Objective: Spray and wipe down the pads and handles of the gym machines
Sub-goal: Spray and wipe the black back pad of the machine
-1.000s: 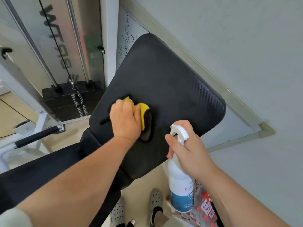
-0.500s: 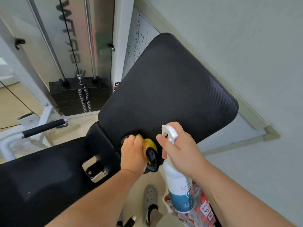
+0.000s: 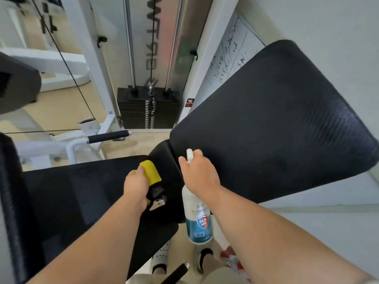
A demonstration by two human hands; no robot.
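Observation:
A black back pad [image 3: 272, 121] of a bench tilts up at the right; its black seat pad [image 3: 82, 197] lies flat at the lower left. My left hand [image 3: 136, 186] grips a yellow and black sponge [image 3: 151, 175] over the gap where the two pads meet, beside a metal bracket [image 3: 159, 202]. My right hand [image 3: 200, 174] holds a white spray bottle [image 3: 196, 216] with a blue label by its trigger head, hanging down at the back pad's lower edge.
A black weight stack [image 3: 147, 108] with steel guide rods and a cable stands behind the bench. A white frame with a black grip handle [image 3: 106, 137] lies at left. A whiteboard [image 3: 227, 58] leans on the wall. Another black handle [image 3: 176, 272] pokes up near my feet.
My left hand slid the sponge down off the back pad to the joint above the seat pad. My right hand with the bottle stayed at the pad's lower edge. The view tilted left.

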